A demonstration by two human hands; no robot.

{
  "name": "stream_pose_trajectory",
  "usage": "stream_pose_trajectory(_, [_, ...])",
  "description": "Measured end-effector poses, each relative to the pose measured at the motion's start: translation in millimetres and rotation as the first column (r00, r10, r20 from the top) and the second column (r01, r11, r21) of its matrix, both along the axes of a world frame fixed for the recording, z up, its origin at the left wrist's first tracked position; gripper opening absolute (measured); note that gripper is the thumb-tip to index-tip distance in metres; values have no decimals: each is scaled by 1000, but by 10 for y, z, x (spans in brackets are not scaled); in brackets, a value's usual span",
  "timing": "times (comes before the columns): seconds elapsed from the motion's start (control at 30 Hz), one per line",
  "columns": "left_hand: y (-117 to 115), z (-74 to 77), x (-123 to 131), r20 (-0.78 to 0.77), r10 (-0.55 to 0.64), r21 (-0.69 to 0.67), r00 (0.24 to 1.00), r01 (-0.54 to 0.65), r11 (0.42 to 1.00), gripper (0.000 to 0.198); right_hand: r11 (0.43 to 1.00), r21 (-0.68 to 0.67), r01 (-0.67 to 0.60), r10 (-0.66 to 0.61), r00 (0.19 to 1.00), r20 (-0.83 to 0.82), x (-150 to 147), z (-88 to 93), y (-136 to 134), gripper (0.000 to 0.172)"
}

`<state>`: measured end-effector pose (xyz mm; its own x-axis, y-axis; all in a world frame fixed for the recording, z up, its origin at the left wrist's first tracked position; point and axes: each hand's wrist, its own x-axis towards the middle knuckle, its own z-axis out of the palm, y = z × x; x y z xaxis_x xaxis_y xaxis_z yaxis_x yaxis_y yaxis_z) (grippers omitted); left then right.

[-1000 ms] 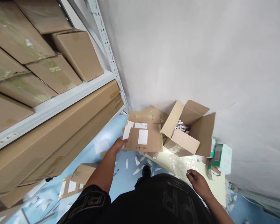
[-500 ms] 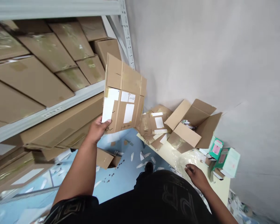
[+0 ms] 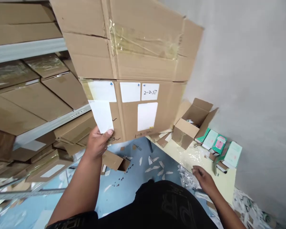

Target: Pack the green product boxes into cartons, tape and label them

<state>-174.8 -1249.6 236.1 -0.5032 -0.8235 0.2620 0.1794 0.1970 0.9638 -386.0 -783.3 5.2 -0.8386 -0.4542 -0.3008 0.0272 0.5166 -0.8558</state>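
the left hand (image 3: 97,143) sits at about 8 o'clock, fingers closed with the thumb on top, pinching the lower left corner of a flattened brown cardboard box (image 3: 133,63) with white paper labels. the box is held upright and fills the view from 10 to 1 o'clock, in front of a metal shelf (image 3: 26,51) stacked with cartons. the right hand (image 3: 203,179) hangs low at 5 o'clock, fingers loosely curled and gripping nothing, over crinkled clear plastic film (image 3: 189,162) on a pale yellow board (image 3: 225,183), with an open brown carton (image 3: 193,122) and green and white small boxes (image 3: 219,144) beyond it at 3 o'clock.
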Motion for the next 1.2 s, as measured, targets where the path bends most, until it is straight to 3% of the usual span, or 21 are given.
stream_pose_trajectory(0.1, [-35,-200,-139,47,-192,88,980,187,978,63,931,-313,188,-206,978,-23,-29,574,-246,70])
stream_pose_trajectory(0.2, [-49,-463,-383,128,-465,153,876,446,882,62,811,-527,255,-330,943,-51,32,1137,-406,83])
stream_pose_trajectory(0.27, [-14,-633,-543,187,-658,182,729,633,753,57,735,-599,319,-402,916,-6,159,1377,-449,78])
stream_pose_trajectory(0.37, [100,-866,-717,257,-857,244,447,828,505,51,596,-643,482,-555,825,104,458,1485,-421,62])
stream_pose_trajectory(0.47, [265,-1070,-835,292,-929,259,226,917,304,46,455,-624,635,-701,688,188,842,1412,-266,53])
stream_pose_trajectory(0.57, [506,-1201,-985,263,-956,252,130,947,199,49,373,-592,714,-784,584,211,1263,1306,-20,48])
stream_pose_trajectory(0.67, [890,-1234,-1192,163,-981,286,102,947,146,56,293,-574,765,-856,478,199,1669,1223,231,44])
stream_pose_trajectory(0.8, [1596,-1245,-1401,156,-982,337,108,929,155,60,178,-563,807,-917,343,202,2145,1138,537,42])
stream_pose_trajectory(0.97, [2503,-1306,-1374,253,-967,232,23,969,84,49,164,-473,865,-970,228,80,2699,884,1204,46])
stream_pose_trajectory(1.07, [3059,-1279,-1243,336,-941,96,-31,995,2,40,161,-321,933,-982,184,41,3117,543,1755,53])
stream_pose_trajectory(1.13, [3466,-1229,-1127,425,-903,-26,-65,996,-84,36,144,-162,976,-988,150,30,3437,260,2096,56])
stream_pose_trajectory(1.2, [3894,-1176,-1003,519,-853,-181,-52,969,-169,33,136,-13,991,-991,136,19,3761,-9,2379,56])
